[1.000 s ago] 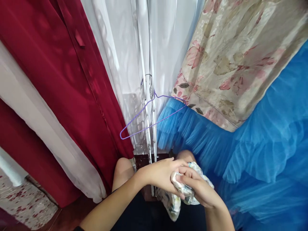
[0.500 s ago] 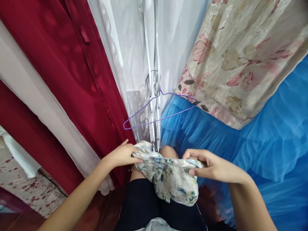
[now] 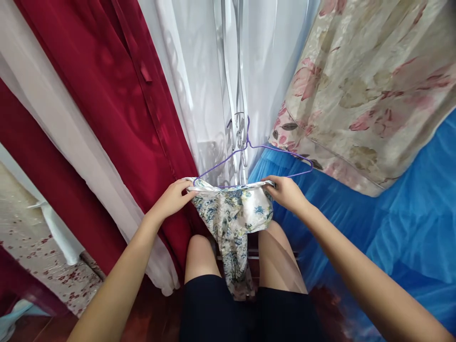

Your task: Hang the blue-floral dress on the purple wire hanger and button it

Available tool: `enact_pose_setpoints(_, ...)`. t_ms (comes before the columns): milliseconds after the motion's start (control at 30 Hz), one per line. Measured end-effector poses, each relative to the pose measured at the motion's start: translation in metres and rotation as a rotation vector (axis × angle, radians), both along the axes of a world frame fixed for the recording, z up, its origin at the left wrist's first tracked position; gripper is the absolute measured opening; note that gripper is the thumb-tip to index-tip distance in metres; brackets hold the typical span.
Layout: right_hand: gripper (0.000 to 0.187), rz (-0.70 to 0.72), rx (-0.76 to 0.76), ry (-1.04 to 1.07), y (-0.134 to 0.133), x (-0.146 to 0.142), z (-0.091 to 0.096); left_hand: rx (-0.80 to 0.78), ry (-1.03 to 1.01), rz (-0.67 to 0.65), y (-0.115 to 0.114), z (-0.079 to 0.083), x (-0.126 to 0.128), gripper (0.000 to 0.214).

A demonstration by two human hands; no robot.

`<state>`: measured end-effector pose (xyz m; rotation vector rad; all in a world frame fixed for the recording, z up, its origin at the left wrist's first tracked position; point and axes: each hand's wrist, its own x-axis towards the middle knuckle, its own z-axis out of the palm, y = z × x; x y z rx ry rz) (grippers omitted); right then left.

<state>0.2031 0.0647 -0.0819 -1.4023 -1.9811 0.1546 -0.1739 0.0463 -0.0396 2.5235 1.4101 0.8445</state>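
A thin purple wire hanger (image 3: 221, 164) hangs by its hook from a white metal rack strip (image 3: 230, 95). Below its bar, a white garment with a blue and yellow floral print (image 3: 233, 213) is stretched between my two hands and dangles down between the knees. My left hand (image 3: 174, 197) pinches the garment's upper left corner, right at the hanger's left end. My right hand (image 3: 285, 192) grips the upper right edge, a little below the hanger's bar and short of its right end. The garment's top edge overlaps the lower bar.
Red fabric (image 3: 124, 118) and pale drapes (image 3: 71, 114) hang on the left. White cloth (image 3: 199, 71) hangs behind the rack strips. To the right are a cream dress with pink flowers (image 3: 356, 95) and a ruffled blue tulle skirt (image 3: 356, 228). My knees (image 3: 201, 254) are below.
Both hands have raised the garment to the hanger. It was bunched over the lap and now hangs spread out, its left corner over the hanger's left end.
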Motion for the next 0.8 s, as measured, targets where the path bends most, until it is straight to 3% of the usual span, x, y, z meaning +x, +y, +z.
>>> enact_pose_setpoints(267, 0.021, -0.072, -0.057, -0.170, -0.034, -0.016, 0.012, -0.272, 0.208, 0.116, 0.012, 0.012, -0.018, 0.040)
enact_pose_setpoints(433, 0.024, -0.165, -0.063, -0.379, -0.041, -0.025, 0.018, -0.028, 0.170, 0.116, -0.002, 0.035, -0.016, 0.031)
enact_pose_setpoints(567, 0.024, -0.128, -0.054, -0.474, -0.046, -0.026, 0.019, 0.098, 0.084, -0.068, -0.011, 0.048, 0.013, 0.024)
enact_pose_setpoints(667, 0.025, -0.109, -0.041, -0.494, -0.051, -0.027, 0.019, 0.147, 0.008, -0.175, -0.005, 0.041, 0.046, 0.019)
enact_pose_setpoints(800, 0.032, -0.072, 0.043, -0.344, -0.054, -0.014, 0.015, 0.285, -0.173, -0.081, 0.009, 0.019, 0.078, 0.023)
